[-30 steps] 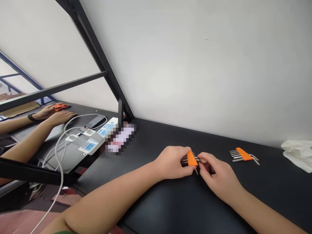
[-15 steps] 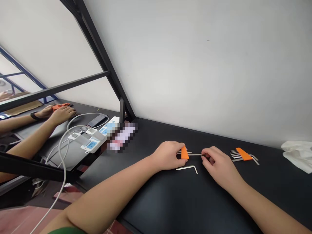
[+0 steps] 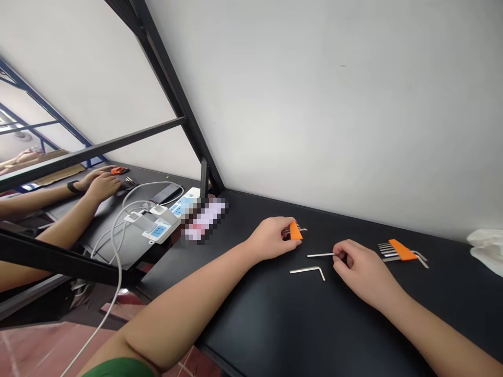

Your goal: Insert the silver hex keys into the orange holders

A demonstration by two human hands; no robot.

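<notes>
My left hand (image 3: 275,238) is closed on an orange hex key holder (image 3: 296,231), thumb and fingers gripping its two ends. Several metal keys stick out of that holder, partly hidden by the fingers. My right hand (image 3: 359,267) pinches one end of a hex key (image 3: 320,255), whose straight shaft points left, apart from the holder; its other end is hidden in the fingers. Below it, an L-shaped hex key (image 3: 306,270) lies loose on the black table (image 3: 267,324). To the right of my right hand rests a second orange hex key holder (image 3: 401,250) with several keys in it.
A crumpled white cloth or bag (image 3: 487,248) lies at the right edge. On the left are a black metal frame (image 3: 168,78), a power strip (image 3: 161,230), white cables (image 3: 118,246) and a phone (image 3: 167,193). Another person's hands (image 3: 102,186) work beyond the frame.
The hex key in my right hand has come out of the orange holder and moved clear of it. My left hand with the holder has shifted up slightly, away from the loose key.
</notes>
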